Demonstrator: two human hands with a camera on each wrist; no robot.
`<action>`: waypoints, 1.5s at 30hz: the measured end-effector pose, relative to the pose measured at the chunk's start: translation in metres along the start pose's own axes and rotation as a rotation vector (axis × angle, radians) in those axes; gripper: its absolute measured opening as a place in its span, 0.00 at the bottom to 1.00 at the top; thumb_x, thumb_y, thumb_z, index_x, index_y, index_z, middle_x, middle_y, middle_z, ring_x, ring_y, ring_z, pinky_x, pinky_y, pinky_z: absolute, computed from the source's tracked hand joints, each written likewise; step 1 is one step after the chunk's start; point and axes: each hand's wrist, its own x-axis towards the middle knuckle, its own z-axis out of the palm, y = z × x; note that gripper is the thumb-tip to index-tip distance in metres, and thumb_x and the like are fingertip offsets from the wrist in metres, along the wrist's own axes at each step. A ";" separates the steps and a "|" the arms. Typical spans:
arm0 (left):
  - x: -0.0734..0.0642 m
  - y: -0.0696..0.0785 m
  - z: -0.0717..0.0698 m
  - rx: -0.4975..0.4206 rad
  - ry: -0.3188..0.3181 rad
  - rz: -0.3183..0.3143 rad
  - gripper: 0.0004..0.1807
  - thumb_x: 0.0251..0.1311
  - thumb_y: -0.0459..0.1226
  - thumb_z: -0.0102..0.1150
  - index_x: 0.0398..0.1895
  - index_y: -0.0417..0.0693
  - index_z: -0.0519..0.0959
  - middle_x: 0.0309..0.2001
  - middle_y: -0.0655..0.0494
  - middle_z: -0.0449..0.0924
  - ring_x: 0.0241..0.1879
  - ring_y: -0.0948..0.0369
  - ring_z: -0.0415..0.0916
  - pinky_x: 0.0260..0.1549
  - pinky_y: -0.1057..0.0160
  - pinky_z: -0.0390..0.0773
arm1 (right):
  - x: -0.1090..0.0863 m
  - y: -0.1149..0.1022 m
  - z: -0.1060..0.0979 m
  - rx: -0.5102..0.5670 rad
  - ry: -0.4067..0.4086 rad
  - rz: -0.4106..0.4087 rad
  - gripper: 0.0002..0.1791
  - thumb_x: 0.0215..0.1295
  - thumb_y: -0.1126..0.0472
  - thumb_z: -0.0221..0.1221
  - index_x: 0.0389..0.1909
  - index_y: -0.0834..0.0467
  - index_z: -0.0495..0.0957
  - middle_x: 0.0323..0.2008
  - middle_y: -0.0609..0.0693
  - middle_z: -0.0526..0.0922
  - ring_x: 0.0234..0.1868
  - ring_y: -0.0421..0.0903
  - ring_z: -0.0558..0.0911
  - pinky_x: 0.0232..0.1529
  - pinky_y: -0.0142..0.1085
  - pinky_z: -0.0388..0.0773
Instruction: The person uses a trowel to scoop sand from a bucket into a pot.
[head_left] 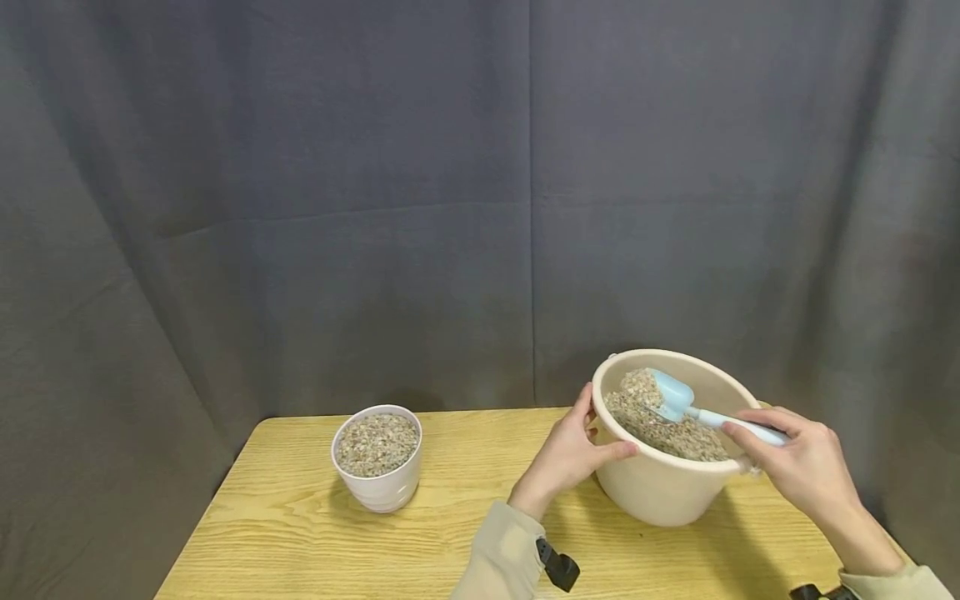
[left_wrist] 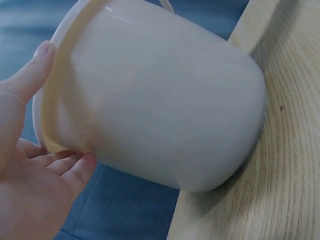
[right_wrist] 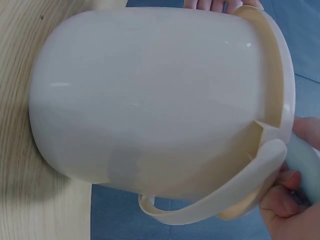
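Observation:
A cream bucket (head_left: 660, 492) sits on the table at the right, with coarse tan and grey grit (head_left: 675, 437) banked along its near left side. My left hand (head_left: 566, 454) grips the bucket's left rim, thumb over the edge and fingers against the outer wall. With my right hand (head_left: 806, 458) I hold the pale blue handle of a hand trowel (head_left: 675, 393) over the right rim. Its blade is inside the bucket, a heap of grit at its tip. In the right wrist view, only the trowel's handle (right_wrist: 304, 162) shows beside the rim.
A small white pot (head_left: 390, 492), filled with similar grit almost to its rim, stands on the left of the wooden table (head_left: 300, 533). The bucket's carrying handle (right_wrist: 215, 197) hangs down its side. Grey curtains (head_left: 405, 208) hang behind and beside the table.

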 end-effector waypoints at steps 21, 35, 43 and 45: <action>-0.033 0.011 -0.037 0.216 0.008 -0.056 0.50 0.58 0.58 0.64 0.78 0.54 0.50 0.73 0.53 0.57 0.64 0.49 0.68 0.59 0.58 0.72 | 0.004 -0.044 -0.026 0.046 -0.073 0.132 0.18 0.58 0.48 0.70 0.42 0.58 0.85 0.26 0.45 0.81 0.19 0.43 0.68 0.13 0.37 0.64; -0.111 0.012 -0.139 0.445 0.322 0.051 0.43 0.62 0.53 0.63 0.74 0.44 0.60 0.74 0.47 0.56 0.72 0.47 0.52 0.68 0.43 0.55 | 0.013 -0.096 0.001 0.164 -0.133 0.034 0.12 0.57 0.53 0.71 0.37 0.56 0.88 0.26 0.44 0.83 0.25 0.39 0.76 0.22 0.30 0.72; -0.148 -0.005 -0.198 0.512 0.536 0.006 0.40 0.61 0.45 0.66 0.72 0.39 0.62 0.72 0.40 0.57 0.73 0.44 0.48 0.67 0.38 0.54 | 0.018 -0.117 0.039 0.271 -0.124 -0.077 0.07 0.55 0.61 0.72 0.35 0.57 0.88 0.28 0.44 0.85 0.27 0.36 0.77 0.24 0.27 0.73; -0.155 -0.011 -0.208 0.512 0.549 -0.031 0.41 0.61 0.46 0.67 0.73 0.39 0.61 0.72 0.39 0.56 0.73 0.43 0.48 0.67 0.38 0.53 | 0.019 -0.120 0.048 0.295 -0.133 -0.096 0.06 0.56 0.61 0.72 0.34 0.57 0.88 0.29 0.45 0.86 0.27 0.37 0.78 0.24 0.27 0.74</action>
